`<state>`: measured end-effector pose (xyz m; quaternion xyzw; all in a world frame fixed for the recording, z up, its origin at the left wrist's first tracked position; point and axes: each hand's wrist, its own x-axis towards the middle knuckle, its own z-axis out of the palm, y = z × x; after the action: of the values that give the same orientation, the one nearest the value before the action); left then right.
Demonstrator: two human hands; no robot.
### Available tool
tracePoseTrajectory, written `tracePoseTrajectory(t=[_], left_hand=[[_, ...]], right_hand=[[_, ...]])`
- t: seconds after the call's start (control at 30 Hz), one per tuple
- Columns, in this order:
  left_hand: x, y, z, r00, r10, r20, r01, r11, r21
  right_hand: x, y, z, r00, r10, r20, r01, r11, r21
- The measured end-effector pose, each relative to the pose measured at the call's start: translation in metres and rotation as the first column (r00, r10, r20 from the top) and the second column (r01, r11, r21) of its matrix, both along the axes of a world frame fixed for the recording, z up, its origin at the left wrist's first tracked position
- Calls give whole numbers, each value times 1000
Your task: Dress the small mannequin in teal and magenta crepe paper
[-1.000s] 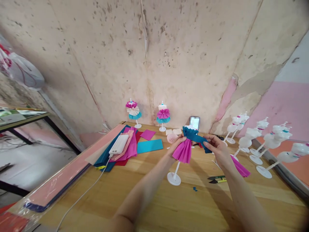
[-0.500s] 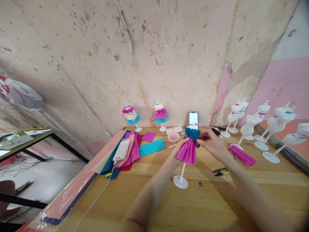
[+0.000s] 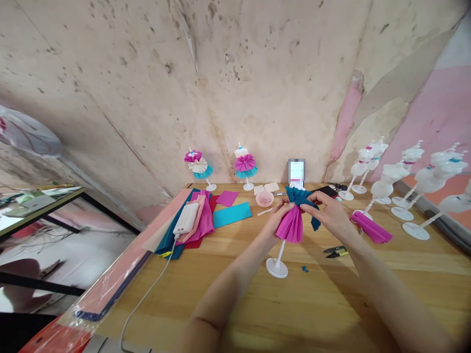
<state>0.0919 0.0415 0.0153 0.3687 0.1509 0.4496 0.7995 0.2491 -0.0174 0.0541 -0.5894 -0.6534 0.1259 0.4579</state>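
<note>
A small white mannequin stand [image 3: 277, 267] stands before me, its body covered by a pleated magenta crepe paper skirt [image 3: 290, 225] and gathered dark teal crepe paper [image 3: 298, 195] above. My left hand [image 3: 280, 212] is closed at the waist, its fingers pressing the papers from the left. On the other side my right hand [image 3: 326, 211] pinches the teal paper between thumb and fingers, and a loose teal end hangs below. Teal scraps [image 3: 305, 269] and thread snips [image 3: 336, 252] lie on the table nearby.
A phone [image 3: 296, 172] stands behind the mannequin, beside a pink bowl of pins [image 3: 264, 198]. Two dressed mannequins [image 3: 245, 164] are at the wall, several bare ones [image 3: 390, 179] at right. Paper sheets and a power bank [image 3: 186, 218] lie left; a magenta roll [image 3: 371, 228] lies right.
The teal paper, spread in an even ruffle before, is now drawn sideways and twisted at the waist, with a loose end hanging at the right. My right hand has closed in on it.
</note>
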Motion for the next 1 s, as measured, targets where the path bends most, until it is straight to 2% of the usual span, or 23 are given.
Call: tracePoseTrajectory(t=[0.13,0.3,0.43,0.57,0.8,1.0], left_hand=[[-1,0,-1,1000,11,-21,-11,1000,7],[-2,3,-3,996,39,-76,-37,999,34],[-1,3,-6,993,61,-97,-54,996,71],[0,4,-8,996,30,-89,-25,998,58],[-1,5,-8,998,-30,-57,29,999,-19],[0,7,-9,997,35,-70,-35,999,6]], right_hand=[[-5,-1,0,998,-39,43,38,999,12],[-8,1,-3,999,-4,52,2,999,49],[-9,1,-4,998,-17,64,15,999,29],[-9,1,-5,998,-44,36,45,999,-12],[-10,2,-5,1000,-24,-6,24,999,-47],[-10,3,-6,1000,-4,-21,3,999,-49]])
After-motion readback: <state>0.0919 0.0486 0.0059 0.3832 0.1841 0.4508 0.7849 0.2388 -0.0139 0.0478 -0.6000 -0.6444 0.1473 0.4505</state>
